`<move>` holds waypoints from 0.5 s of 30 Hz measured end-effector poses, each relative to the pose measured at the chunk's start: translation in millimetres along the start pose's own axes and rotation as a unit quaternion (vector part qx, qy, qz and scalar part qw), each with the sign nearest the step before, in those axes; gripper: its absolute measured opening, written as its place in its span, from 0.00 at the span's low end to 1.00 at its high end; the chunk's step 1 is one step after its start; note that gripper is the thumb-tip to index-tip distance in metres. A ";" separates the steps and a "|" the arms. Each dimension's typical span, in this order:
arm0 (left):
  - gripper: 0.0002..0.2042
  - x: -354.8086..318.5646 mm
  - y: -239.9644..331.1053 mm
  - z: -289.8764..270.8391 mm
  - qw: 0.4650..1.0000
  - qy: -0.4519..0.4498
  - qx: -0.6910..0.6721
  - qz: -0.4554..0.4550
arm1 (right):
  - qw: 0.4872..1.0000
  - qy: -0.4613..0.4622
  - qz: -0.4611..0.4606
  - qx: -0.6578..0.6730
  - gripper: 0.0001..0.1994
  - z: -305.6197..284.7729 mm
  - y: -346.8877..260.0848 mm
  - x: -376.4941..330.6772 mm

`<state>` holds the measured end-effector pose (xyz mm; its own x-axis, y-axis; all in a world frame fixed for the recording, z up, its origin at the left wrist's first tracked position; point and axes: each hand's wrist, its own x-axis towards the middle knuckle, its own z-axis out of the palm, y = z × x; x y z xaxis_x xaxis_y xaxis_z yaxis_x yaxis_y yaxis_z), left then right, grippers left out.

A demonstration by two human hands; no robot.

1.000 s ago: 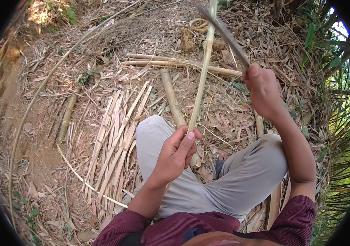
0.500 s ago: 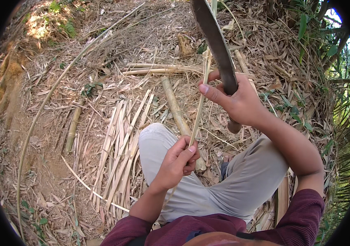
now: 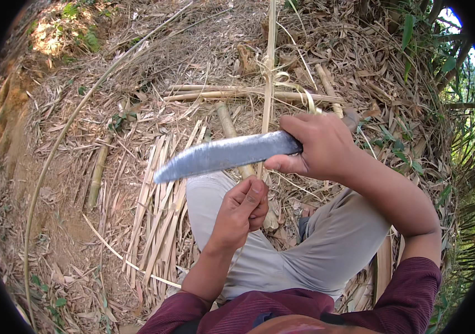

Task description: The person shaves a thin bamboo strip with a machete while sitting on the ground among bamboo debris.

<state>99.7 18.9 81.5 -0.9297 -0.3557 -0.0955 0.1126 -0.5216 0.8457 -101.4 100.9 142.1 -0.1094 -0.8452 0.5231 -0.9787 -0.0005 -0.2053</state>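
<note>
My left hand point(image 3: 242, 212) is closed around the lower part of a long, thin bamboo strip point(image 3: 269, 89), which runs away from me toward the top of the view. In my right hand point(image 3: 322, 146) is the handle of a machete point(image 3: 226, 154). Its broad grey blade points left and crosses the strip just above my left fist. The right thumb lies close under the blade's base. Pale curled shavings point(image 3: 304, 96) hang beside the strip, beyond the right hand.
Many split bamboo strips point(image 3: 156, 209) lie in a bundle left of my knee. A bamboo pole point(image 3: 229, 123) stretches ahead from between my legs. Several sticks point(image 3: 209, 96) lie crosswise farther off. A long curved cane point(image 3: 73, 122) arcs along the left, and dry leaves cover the ground.
The machete has swung from pointing up and away to lying crosswise over the strip, its blade leftward. My right hand has turned with it. The strip has shifted slightly left at its far end.
</note>
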 end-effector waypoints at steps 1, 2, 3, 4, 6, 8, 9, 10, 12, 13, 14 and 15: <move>0.15 -1.2 -2.0 0.0 1.000 0.010 -0.001 0.007 | 1.000 -0.007 0.000 -0.030 0.34 -3.8 -3.8 -1.5; 0.15 -2.7 -5.2 0.1 1.000 0.019 -0.003 0.013 | 0.998 -0.015 -0.001 -0.060 0.35 -5.7 -5.9 -2.2; 0.15 -3.9 -7.1 0.1 0.999 0.029 -0.004 0.020 | 0.996 0.011 -0.029 -0.078 0.36 -4.2 -3.6 -2.2; 0.15 -5.2 -6.7 0.9 1.000 0.018 -0.022 0.009 | 0.993 0.037 -0.057 -0.096 0.37 -1.7 1.0 -2.8; 0.15 -8.5 -4.4 3.7 0.998 -0.004 -0.056 -0.012 | 0.980 0.112 -0.115 -0.119 0.38 -0.9 9.4 1.6; 0.16 -13.0 -10.5 8.7 0.992 -0.047 -0.112 -0.043 | 0.954 0.202 -0.176 -0.133 0.37 -3.3 19.4 9.0; 0.16 -14.9 -12.6 10.7 0.986 -0.068 -0.140 -0.058 | 0.975 0.151 -0.072 -0.145 0.37 -5.5 22.5 6.4; 0.16 -15.6 -13.1 12.4 0.988 -0.057 -0.134 -0.054 | 0.976 0.159 -0.051 -0.137 0.36 -9.6 27.4 4.2; 0.17 -16.4 -13.1 13.9 0.991 -0.033 -0.122 -0.046 | 0.977 0.174 -0.009 -0.122 0.35 -16.2 36.7 2.4; 0.17 -10.8 -19.4 7.7 0.987 -0.055 -0.136 -0.060 | 0.987 0.120 0.021 -0.105 0.35 -14.1 32.5 1.6; 0.17 -10.9 -18.7 7.2 0.984 -0.064 -0.152 -0.060 | 0.991 0.093 -0.003 -0.100 0.35 -9.6 26.3 0.4; 0.17 -12.0 -18.2 7.5 0.981 -0.073 -0.169 -0.059 | 0.993 0.065 -0.028 -0.095 0.35 -4.9 19.7 -1.6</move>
<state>106.2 38.5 71.2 -0.9808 -0.1757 -0.0851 0.0883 -0.7881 0.6092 -121.3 104.9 141.3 -0.0640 -0.7707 0.6340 -0.9976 0.0665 -0.0198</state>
